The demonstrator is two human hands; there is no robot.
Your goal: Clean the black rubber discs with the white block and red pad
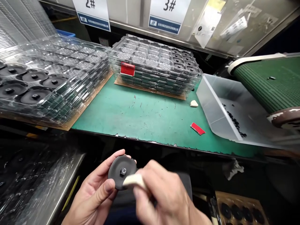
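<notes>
My left hand [99, 190] grips a round black dished disc [117, 170] by its rim, its concave face and small central hub turned up toward me. Pinched in my right hand [164, 190] is a cream-coloured block [134, 180], perhaps foam or eraser-like. The block's tip touches the disc's face near the lower right rim, below the hub. Part of the right hand is blurred. Both hands are in front of the green bench's edge, below its top.
On the green bench [140, 112] stand stacked clear trays [152, 62], more trays [53, 90] with black discs, and a translucent bin [211, 106] with small black pieces. A red piece [198, 128] and cream scrap [194, 103] lie nearby. A green conveyor [276, 78] is at right.
</notes>
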